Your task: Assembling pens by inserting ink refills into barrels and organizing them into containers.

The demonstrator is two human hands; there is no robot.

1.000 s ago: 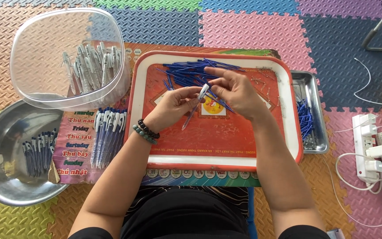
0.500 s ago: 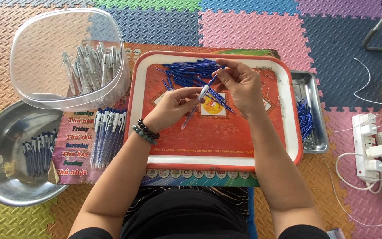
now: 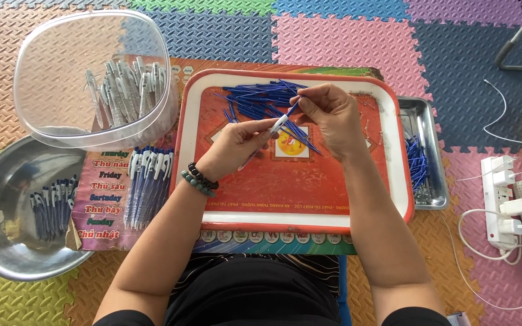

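Left hand (image 3: 234, 145): fingers closed on a white pen barrel (image 3: 278, 125), tip raised toward one o'clock so its open end faces the other hand. Right hand (image 3: 327, 115): thumb and forefinger pinch a blue refill (image 3: 293, 109), lined up with the barrel mouth. Both forearms rise from six o'clock, wrists above the red tray (image 3: 309, 199). Refill pile (image 3: 261, 96) at twelve o'clock, within reach. Finished pens (image 3: 147, 184) at nine o'clock. Clear tub (image 3: 49, 90) of barrels at ten. Steel bowl (image 3: 7, 241) at eight. Steel tray (image 3: 433, 181) with more refills at three.
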